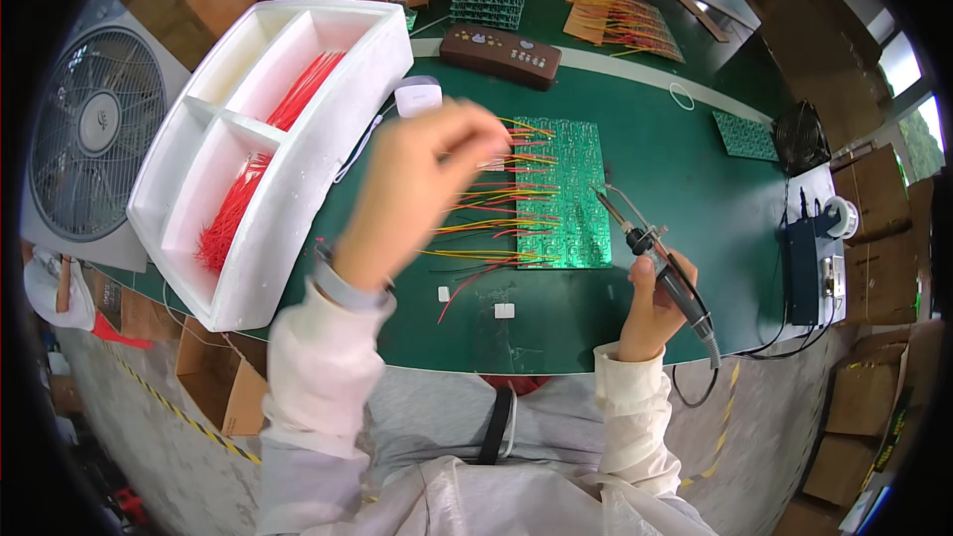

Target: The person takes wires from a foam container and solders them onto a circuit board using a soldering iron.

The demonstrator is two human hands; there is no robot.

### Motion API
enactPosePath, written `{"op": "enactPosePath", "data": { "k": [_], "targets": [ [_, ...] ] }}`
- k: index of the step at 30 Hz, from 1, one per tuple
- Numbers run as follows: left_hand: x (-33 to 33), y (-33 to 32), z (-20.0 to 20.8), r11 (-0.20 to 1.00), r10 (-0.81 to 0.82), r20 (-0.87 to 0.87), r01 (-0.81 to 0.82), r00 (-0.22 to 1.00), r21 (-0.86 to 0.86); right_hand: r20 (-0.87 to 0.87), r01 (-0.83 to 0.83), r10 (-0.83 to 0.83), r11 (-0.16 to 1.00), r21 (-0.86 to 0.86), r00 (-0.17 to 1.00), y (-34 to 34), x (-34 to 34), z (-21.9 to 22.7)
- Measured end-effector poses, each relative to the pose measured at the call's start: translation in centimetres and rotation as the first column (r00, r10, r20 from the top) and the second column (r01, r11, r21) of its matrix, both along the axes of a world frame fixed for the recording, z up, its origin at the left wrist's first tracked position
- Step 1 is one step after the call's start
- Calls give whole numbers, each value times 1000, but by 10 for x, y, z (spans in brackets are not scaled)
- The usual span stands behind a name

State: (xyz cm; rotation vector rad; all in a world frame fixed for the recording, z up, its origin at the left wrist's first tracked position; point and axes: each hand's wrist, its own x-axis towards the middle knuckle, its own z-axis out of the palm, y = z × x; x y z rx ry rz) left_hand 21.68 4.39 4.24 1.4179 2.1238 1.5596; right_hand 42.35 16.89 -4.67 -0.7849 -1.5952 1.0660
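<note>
Now, circuit board (583,201): glossy green, on the table (715,238) — red and yellow wires (496,225) fringing its left side
Left hand (417,174): motion-blurred, fingers bent — cannot tell if gripping
Right hand (652,313): gripping a soldering iron (679,288)

Your right hand (652,313) grips soldering iron (683,293), tip over green circuit-board panel (564,203); your left hand (422,171), blurred, near red and yellow wires (483,228).

Below your smooth green surface (735,238), grey floor (134,437) bears yellow-and-black striped tape (201,426); bright windows (901,65) stand to your right.
</note>
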Motion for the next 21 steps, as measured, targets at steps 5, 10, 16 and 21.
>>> {"op": "enactPosePath", "data": {
  "k": [5, 10, 16, 21],
  "targets": [
    [51, 6, -52, 999, 48, -76, -48, 996, -5, -53, -51, 50, 999, -4, 997, -4, -2, -1],
    [57, 9, -74, 998, 67, -195, -63, 979, 29, -17, -45, 45, 999, -21, 999, -3, 4, 4],
    [57, 13, -78, 999, 24, -254, -15, 967, 36, -22, -132, 132, 991, -14, 991, 0, 18, 4],
    [57, 13, -80, 998, 8, -247, -22, 969, -52, 10, -134, 134, 991, 9, 991, 2, 28, -1]
  ]
}}
